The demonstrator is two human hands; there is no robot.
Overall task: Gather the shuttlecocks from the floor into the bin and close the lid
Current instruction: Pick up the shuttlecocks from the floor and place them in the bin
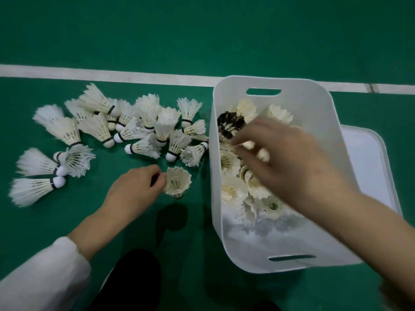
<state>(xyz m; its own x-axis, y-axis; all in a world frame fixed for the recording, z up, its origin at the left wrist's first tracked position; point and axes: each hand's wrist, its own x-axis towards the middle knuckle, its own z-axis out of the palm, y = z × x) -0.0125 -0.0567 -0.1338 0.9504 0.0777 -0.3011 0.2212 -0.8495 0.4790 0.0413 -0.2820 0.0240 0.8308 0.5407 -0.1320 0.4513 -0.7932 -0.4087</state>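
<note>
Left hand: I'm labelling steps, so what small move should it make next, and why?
Probably the left hand should carry the shuttlecock it pinches by the feather rim rightward over the bin and drop it: the bin stands open beside it, with the lid off.

My left grip (134,189) pinches the skirt rim of a single white feather shuttlecock (177,184), cork down and feathers opening upward. Beyond that grip and to its left, a heap of white feather shuttlecocks with black-banded cork tips (134,131) lies on the green floor (202,30), mostly on their sides. Under my right grip (285,158) stands the open white plastic bin (224,221), part filled with pale shuttlecocks (233,189) and one black-feathered shuttlecock (230,124). The flat white plastic lid (370,164) lies right of that grip, just beside the bin.
</note>
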